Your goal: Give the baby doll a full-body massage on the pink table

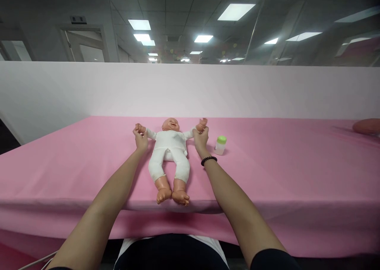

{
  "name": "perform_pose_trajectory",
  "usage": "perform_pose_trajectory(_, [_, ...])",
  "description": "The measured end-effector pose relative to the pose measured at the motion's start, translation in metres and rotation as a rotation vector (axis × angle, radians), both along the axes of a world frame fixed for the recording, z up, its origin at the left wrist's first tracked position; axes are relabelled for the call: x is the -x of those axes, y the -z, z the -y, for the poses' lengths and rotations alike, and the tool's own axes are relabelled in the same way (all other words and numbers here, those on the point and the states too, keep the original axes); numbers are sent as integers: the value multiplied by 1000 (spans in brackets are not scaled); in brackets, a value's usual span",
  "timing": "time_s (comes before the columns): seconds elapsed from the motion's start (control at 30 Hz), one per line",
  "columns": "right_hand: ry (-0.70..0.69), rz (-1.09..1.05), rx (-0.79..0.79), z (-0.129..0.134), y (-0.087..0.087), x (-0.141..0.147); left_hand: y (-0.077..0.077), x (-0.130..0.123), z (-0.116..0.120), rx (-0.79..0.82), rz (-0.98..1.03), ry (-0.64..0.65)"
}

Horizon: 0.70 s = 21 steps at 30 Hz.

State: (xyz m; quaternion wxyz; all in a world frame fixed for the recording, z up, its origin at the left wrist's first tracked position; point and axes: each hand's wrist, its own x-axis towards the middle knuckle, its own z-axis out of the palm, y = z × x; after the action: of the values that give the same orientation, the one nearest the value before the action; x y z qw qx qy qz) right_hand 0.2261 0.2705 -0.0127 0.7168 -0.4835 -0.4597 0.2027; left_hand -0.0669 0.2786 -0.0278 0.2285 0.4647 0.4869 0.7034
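Note:
A baby doll [170,141] with a white cloth body lies on its back, head away from me and bare feet towards the front edge. Both its arms are spread out sideways and raised. My left hand [141,139] is closed round the doll's arm near the hand on the left side. On the other side my right hand [201,139], with a dark beaded bracelet at the wrist, grips the doll's other arm just below its hand. Just right of my right hand stands a small clear bottle [220,145] with a green lid.
Pink cloth [282,163] covers the table. A low white partition [190,90] runs along the back, with glass above it. At the far right edge lies a brownish rounded object [366,126], partly cut off. A pale cable [38,259] shows at the lower left.

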Motion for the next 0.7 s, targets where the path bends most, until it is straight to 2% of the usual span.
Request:
perform_pose_trajectory(0.17, [-306,563,-133,22,-4,18,-1,-13,14,-118,-562,265])
perform_pose_trajectory(0.23, [-382,707,-162,26,-4,21,-1,-15,16,-129,-693,308])
perform_pose_trajectory(0.33, [-394,796,-183,26,-3,21,0,-14,17,-135,-774,297])
perform_pose_trajectory(0.43, [-376,773,-195,24,-2,20,0,-14,18,-131,-752,275])
perform_pose_trajectory(0.53, [-325,636,-186,23,-3,22,-1,-15,17,-119,-638,242])
perform_pose_trajectory(0.7, [-97,142,-89,10,-7,15,-4,-9,4,-12,-223,60])
